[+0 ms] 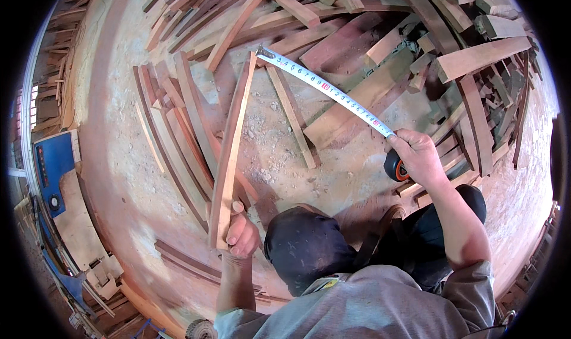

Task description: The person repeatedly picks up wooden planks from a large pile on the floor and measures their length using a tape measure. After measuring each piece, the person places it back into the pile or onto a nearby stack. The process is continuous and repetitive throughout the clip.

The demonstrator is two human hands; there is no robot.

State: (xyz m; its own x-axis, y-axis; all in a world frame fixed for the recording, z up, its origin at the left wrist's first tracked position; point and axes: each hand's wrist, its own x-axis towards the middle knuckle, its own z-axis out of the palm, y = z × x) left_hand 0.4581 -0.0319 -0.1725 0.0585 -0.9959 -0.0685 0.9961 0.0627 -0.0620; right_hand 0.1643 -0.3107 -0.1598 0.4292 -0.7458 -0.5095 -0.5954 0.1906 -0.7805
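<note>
My left hand [242, 235] is closed around the near end of a long wooden strip [235, 137], which slants up and away from me. In my right hand [419, 151] is a black and orange tape measure [395, 166], its case hanging below my fingers. The white tape blade [333, 92] is drawn out from my right fingers to the upper left. Its metal end hook [264, 53] is at the far tip of the wooden strip; whether it is hooked on or only touching, I cannot tell.
Several long strips [178, 137] lie left of the held one. A narrow strip [291, 116] and a wide board [360, 101] lie beyond my knees. Piled offcuts [482, 59] fill the far right. A blue machine panel [55, 166] stands at the left. Debris litters the floor [267, 154].
</note>
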